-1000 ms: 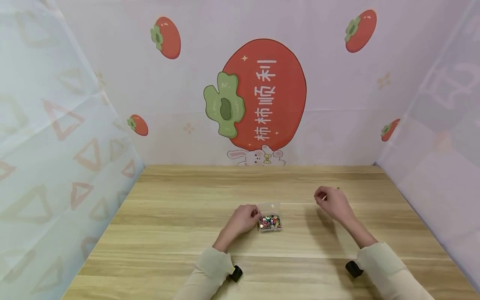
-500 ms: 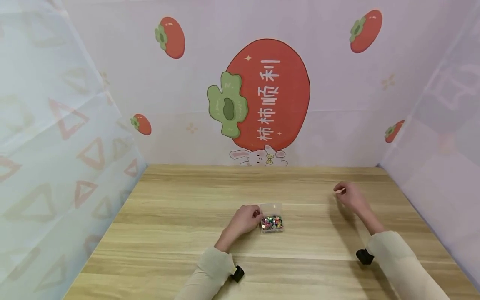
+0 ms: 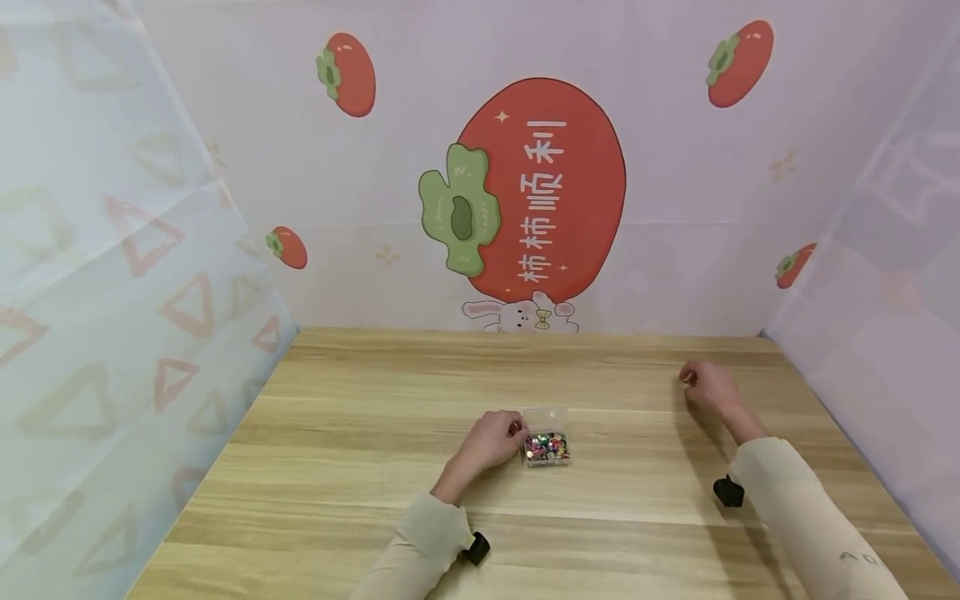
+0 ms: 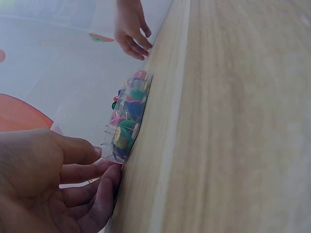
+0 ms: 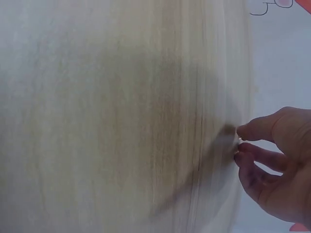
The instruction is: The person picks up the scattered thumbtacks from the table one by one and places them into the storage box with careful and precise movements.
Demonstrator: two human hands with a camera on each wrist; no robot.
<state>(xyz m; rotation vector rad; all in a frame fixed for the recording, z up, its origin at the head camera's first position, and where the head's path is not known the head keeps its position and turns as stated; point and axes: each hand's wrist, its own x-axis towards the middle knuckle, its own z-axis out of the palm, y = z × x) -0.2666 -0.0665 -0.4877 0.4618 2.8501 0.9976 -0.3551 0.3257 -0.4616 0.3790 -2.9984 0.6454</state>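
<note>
A small clear plastic box [image 3: 547,451] of colourful thumbtacks sits on the table with its lid tipped back. My left hand [image 3: 491,439] pinches the box's left edge. In the left wrist view, the thumb and fingers [image 4: 80,150] meet at the near end of the box, beside flat round tack heads [image 4: 133,108] in several colours. Toward the back right, my right hand [image 3: 711,390] is low over the tabletop, thumb and fingertips together. A tiny pale bit [image 5: 240,141], apparently a thumbtack, shows between them; the fingers hide most of it.
The wood-grain table [image 3: 390,467] reaches back to a wall sheet [image 3: 360,183] printed with persimmons and a rabbit. Pale sheets also stand along the left and right sides. A black wrist camera [image 3: 477,548] is strapped to each sleeve.
My right hand has moved rightward and slightly back, reaching where a small dark speck lay on the table. The left hand keeps its place at the box; the head view has shifted slightly.
</note>
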